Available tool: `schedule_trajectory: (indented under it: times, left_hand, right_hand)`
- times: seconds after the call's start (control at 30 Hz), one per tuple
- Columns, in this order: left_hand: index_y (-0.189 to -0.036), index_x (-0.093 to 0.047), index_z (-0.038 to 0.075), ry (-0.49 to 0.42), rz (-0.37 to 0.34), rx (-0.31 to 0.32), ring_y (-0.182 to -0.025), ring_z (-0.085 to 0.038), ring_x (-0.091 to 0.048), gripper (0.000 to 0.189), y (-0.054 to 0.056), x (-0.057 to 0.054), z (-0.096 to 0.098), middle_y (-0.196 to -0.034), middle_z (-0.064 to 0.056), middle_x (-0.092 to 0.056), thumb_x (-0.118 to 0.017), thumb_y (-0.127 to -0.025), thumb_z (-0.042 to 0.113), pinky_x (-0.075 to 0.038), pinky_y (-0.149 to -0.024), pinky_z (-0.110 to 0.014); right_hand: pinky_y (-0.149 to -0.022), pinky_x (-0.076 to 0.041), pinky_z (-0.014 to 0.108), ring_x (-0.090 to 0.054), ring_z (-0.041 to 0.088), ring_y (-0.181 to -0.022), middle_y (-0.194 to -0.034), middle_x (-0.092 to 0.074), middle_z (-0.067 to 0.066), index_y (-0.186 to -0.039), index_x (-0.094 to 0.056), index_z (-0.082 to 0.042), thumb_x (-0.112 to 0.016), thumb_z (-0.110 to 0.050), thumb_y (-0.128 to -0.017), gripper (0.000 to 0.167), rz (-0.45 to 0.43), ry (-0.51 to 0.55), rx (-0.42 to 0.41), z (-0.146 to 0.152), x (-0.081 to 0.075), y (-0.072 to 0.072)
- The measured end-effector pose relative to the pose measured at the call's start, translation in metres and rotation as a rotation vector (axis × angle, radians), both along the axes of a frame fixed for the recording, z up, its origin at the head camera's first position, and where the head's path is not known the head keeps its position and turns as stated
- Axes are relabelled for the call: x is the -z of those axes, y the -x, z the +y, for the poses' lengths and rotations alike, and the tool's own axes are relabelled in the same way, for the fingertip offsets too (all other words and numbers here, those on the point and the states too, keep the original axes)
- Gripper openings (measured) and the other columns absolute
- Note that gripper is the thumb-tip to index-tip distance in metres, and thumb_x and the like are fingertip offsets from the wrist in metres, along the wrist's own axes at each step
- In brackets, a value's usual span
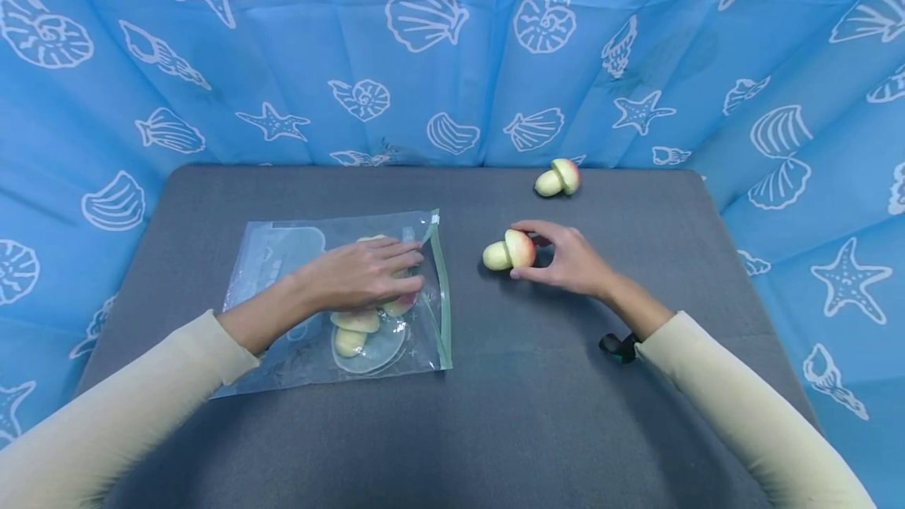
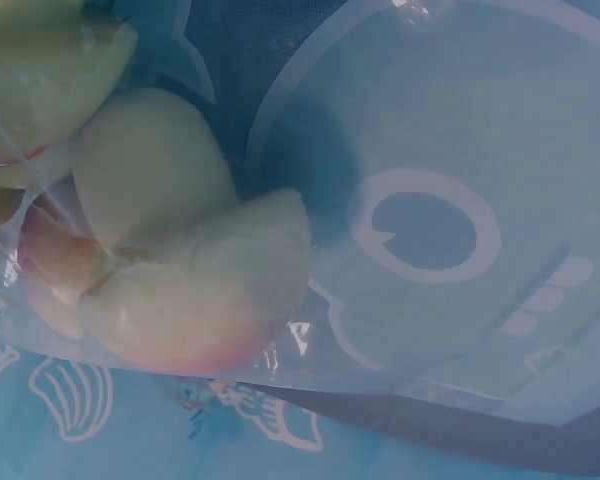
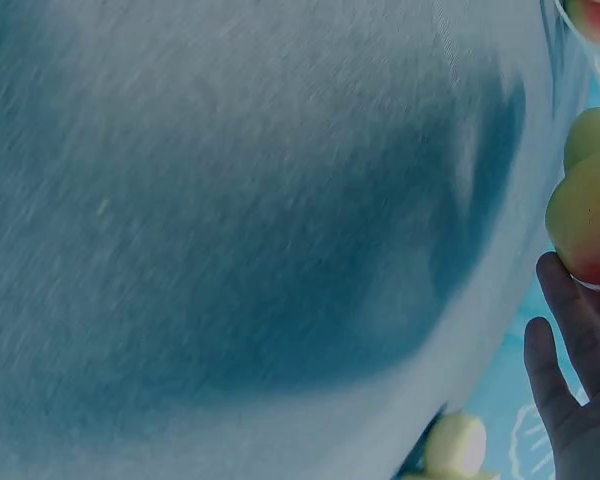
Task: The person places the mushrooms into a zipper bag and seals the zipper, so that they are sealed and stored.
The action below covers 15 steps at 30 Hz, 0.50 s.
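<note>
My right hand (image 1: 571, 261) pinches a toy mushroom (image 1: 498, 256) by its cream-and-red cap between thumb and fingers, stem pointing left toward the bag. In the right wrist view, fingertips (image 3: 555, 275) meet the reddish side of that cap. A clear zip bag (image 1: 243, 364) lies flat on the left, its green-edged mouth (image 1: 442, 313) facing right. Over the bag, near that mouth, my left hand (image 1: 364, 273) rests with fingers loosely extended. Several mushrooms (image 1: 351, 341) are inside, partly hidden beneath this hand; the left wrist view shows their caps (image 2: 200, 290) through the film.
Another mushroom (image 1: 558, 177) lies near the back edge of the grey table (image 1: 495, 430). Beside the right sleeve is a small black object (image 1: 618, 348). A blue curtain (image 1: 481, 38) with white shells hangs behind the table and along its sides.
</note>
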<state>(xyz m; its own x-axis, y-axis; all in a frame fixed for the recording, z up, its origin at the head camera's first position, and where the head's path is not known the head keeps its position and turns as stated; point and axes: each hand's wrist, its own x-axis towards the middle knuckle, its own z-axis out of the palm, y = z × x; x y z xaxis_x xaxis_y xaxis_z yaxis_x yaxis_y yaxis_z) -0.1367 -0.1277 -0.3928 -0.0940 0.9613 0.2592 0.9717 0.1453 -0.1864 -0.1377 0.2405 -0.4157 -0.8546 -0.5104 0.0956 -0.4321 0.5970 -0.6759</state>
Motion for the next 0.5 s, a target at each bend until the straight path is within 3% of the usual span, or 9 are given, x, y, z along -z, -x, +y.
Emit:
schedule_trajectory:
  times: [0.5]
  left_hand:
    - [-0.11, -0.055, 0.012, 0.022, -0.001, -0.001, -0.123, -0.036, -0.058, 0.021, 0.001, -0.002, 0.0, -0.126, -0.019, -0.064, -0.057, -0.092, 0.001, -0.052, -0.101, -0.048]
  right_hand:
    - [-0.095, -0.056, 0.044, -0.062, 0.021, -0.112, -0.131, -0.063, 0.011, -0.135, -0.058, -0.006, -0.086, -0.031, -0.078, 0.069, 0.048, -0.037, -0.08, -0.042, 0.0, -0.007]
